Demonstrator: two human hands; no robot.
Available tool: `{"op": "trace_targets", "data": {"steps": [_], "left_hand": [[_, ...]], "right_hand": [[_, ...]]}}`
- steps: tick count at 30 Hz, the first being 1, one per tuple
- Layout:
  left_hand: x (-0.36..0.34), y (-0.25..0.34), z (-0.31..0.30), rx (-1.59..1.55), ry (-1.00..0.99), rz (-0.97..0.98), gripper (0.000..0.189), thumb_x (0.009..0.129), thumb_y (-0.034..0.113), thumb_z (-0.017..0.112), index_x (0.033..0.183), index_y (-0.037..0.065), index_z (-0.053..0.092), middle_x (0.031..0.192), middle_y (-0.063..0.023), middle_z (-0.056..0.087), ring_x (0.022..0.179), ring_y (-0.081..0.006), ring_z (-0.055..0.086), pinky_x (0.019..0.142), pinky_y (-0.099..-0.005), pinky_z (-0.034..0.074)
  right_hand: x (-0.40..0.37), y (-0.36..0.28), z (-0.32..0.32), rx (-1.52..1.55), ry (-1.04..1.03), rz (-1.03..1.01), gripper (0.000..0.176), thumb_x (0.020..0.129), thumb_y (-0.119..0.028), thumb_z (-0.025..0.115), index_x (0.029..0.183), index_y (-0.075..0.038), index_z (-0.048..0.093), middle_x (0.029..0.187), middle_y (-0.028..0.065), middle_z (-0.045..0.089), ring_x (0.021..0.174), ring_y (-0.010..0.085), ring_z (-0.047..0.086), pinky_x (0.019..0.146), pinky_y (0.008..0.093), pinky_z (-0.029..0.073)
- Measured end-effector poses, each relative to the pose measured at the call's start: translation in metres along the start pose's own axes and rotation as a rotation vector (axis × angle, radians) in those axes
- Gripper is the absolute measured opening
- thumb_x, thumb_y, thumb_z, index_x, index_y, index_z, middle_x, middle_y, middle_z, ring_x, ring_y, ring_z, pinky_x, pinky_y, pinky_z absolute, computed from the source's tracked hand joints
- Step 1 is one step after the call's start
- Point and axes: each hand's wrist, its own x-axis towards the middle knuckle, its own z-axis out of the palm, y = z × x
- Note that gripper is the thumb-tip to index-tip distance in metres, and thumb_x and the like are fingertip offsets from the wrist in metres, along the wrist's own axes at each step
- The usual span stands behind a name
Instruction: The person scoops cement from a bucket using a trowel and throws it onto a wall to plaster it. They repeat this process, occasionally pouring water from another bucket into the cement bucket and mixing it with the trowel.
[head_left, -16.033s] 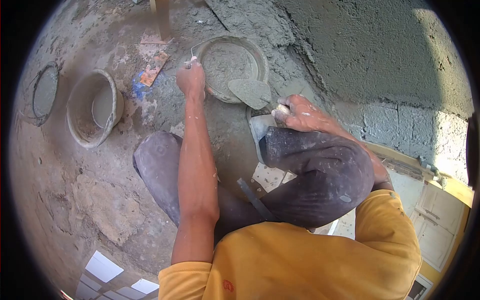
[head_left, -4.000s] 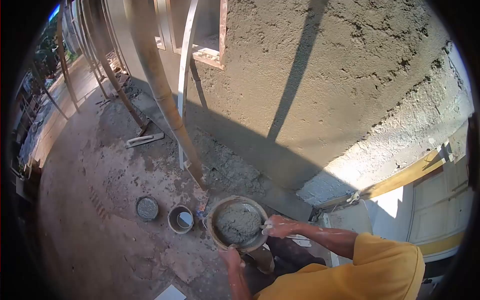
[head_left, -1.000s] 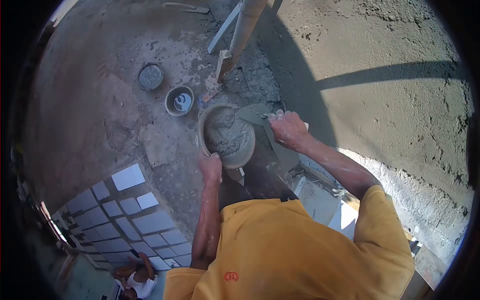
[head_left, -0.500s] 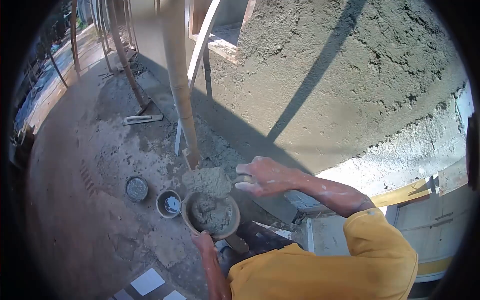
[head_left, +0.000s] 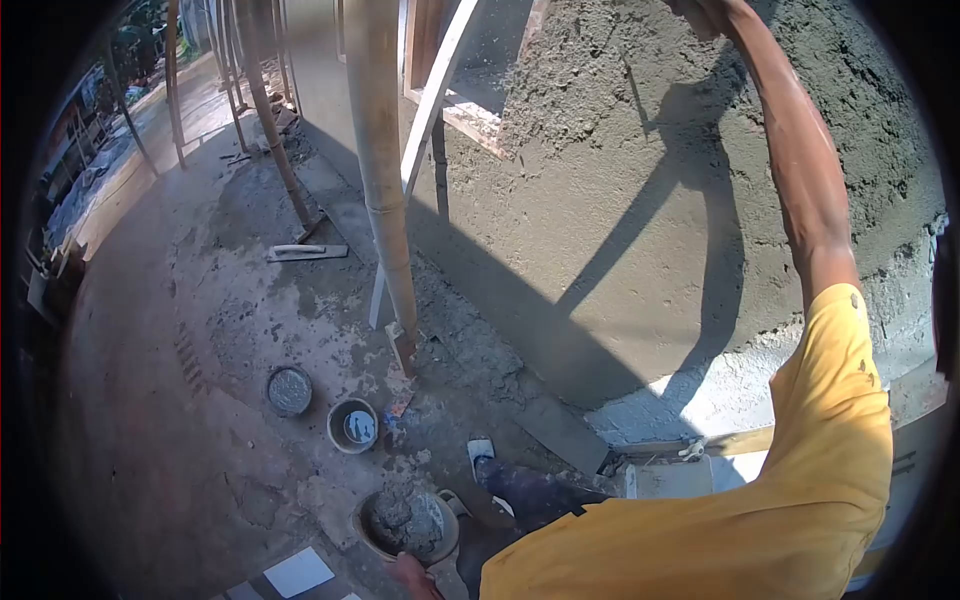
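At the bottom, my left hand (head_left: 412, 574) grips the rim of a round bucket (head_left: 366, 537) that holds grey mortar (head_left: 405, 520). My right hand (head_left: 706, 14) is raised high against the wall, cut off by the top edge of the view. Its fingers are curled round a trowel handle, and the blade lies outside the frame. Behind it stretches a wall (head_left: 640, 240) coated with wet grey mortar, smoother low down and rougher toward the top. The shadow of my raised arm falls across the plaster.
Two small buckets, one grey-filled (head_left: 289, 390) and one with whitish liquid (head_left: 353, 425), stand on the floor. A plastering float (head_left: 308, 252) lies farther off. A bamboo pole (head_left: 383, 210) and a pale slanted board (head_left: 432, 100) rise beside the wall, near a window opening (head_left: 480, 80).
My right hand has swung from above the bucket up to the wall, carrying the mortar-loaded trowel out of view. My left hand and the bucket have moved lower in the view.
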Motion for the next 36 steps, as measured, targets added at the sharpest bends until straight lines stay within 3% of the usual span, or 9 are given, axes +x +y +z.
{"op": "trace_targets", "data": {"steps": [3,4,7,9,16,20,26,33,36], "left_hand": [[-0.019,0.024,-0.020,0.069,-0.025,-0.011,0.064,0.083,-0.007,0.055,0.147,-0.014,0.056,0.139,-0.0271,0.068,0.121,-0.0359,0.069,0.106,-0.0452,0.054],[-0.025,0.032,-0.026,0.092,-0.046,-0.046,0.064,0.083,-0.007,0.055,0.147,-0.014,0.056,0.138,-0.0265,0.068,0.120,-0.0352,0.070,0.106,-0.0447,0.054],[-0.038,0.047,-0.017,0.007,-0.141,-0.088,0.062,0.083,-0.008,0.055,0.145,-0.013,0.057,0.135,-0.0240,0.069,0.118,-0.0329,0.070,0.105,-0.0427,0.054],[-0.047,0.055,-0.005,-0.048,-0.217,-0.029,0.061,0.083,-0.009,0.054,0.144,-0.011,0.059,0.134,-0.0225,0.069,0.116,-0.0314,0.070,0.104,-0.0414,0.054],[-0.097,0.101,0.008,-0.002,-0.440,0.205,0.058,0.081,-0.011,0.057,0.139,-0.007,0.064,0.130,-0.0179,0.071,0.115,-0.0293,0.070,0.103,-0.0392,0.053],[-0.126,0.136,-0.002,0.108,-0.532,0.124,0.061,0.081,-0.009,0.060,0.142,-0.006,0.063,0.131,-0.0176,0.072,0.117,-0.0298,0.070,0.104,-0.0390,0.053],[-0.092,0.090,0.007,0.021,-0.448,0.318,0.062,0.079,-0.004,0.065,0.141,-0.005,0.061,0.123,-0.0168,0.069,0.106,-0.0296,0.069,0.088,-0.0412,0.057],[-0.055,0.034,-0.011,-0.137,-0.320,0.003,0.066,0.088,-0.007,0.055,0.154,-0.007,0.051,0.144,-0.0219,0.062,0.121,-0.0344,0.067,0.099,-0.0451,0.056],[-0.045,0.018,-0.019,-0.018,-0.219,-0.148,0.072,0.088,-0.010,0.049,0.159,-0.009,0.046,0.153,-0.0248,0.059,0.131,-0.0374,0.065,0.109,-0.0464,0.054]], "right_hand": [[-0.079,-0.072,0.108,-0.551,-0.033,0.067,0.033,0.103,-0.033,0.069,0.085,-0.006,0.074,0.067,0.0091,0.067,0.057,0.0217,0.062,0.055,0.0385,0.053],[-0.099,-0.004,0.133,-0.666,-0.016,0.026,0.036,0.110,-0.035,0.062,0.102,-0.004,0.079,0.073,0.0017,0.068,0.059,0.0112,0.060,0.050,0.0342,0.051],[-0.196,0.039,0.266,-0.774,-0.731,0.141,0.029,0.096,-0.029,0.067,0.091,-0.002,0.075,0.068,0.0110,0.066,0.063,0.0222,0.065,0.057,0.0481,0.052],[-0.319,0.080,0.349,-0.598,-0.879,-0.132,0.023,0.083,-0.019,0.066,0.091,0.001,0.074,0.087,0.0276,0.075,0.087,0.0452,0.076,0.079,0.0548,0.060],[-0.628,0.133,0.535,-0.347,-1.048,-0.011,0.028,0.084,-0.022,0.070,0.091,0.005,0.075,0.086,0.0295,0.074,0.089,0.0496,0.076,0.076,0.0566,0.061],[-0.619,0.055,0.477,-0.248,-0.905,0.276,0.036,0.097,-0.030,0.066,0.106,0.005,0.070,0.092,0.0322,0.074,0.093,0.0529,0.073,0.085,0.0610,0.057],[-0.531,-0.009,0.368,-0.231,-0.696,0.024,0.038,0.100,-0.034,0.069,0.104,0.004,0.070,0.084,0.0298,0.070,0.084,0.0519,0.071,0.078,0.0570,0.056],[-0.403,-0.061,0.229,0.315,-0.901,0.391,0.035,0.102,-0.030,0.075,0.104,0.005,0.074,0.070,0.0083,0.066,0.056,0.0164,0.065,0.054,0.0356,0.052],[-0.330,0.034,0.166,0.443,-0.566,0.638,0.029,0.103,-0.028,0.073,0.093,-0.001,0.070,0.071,0.0050,0.067,0.052,0.0105,0.063,0.049,0.0283,0.054]]}}
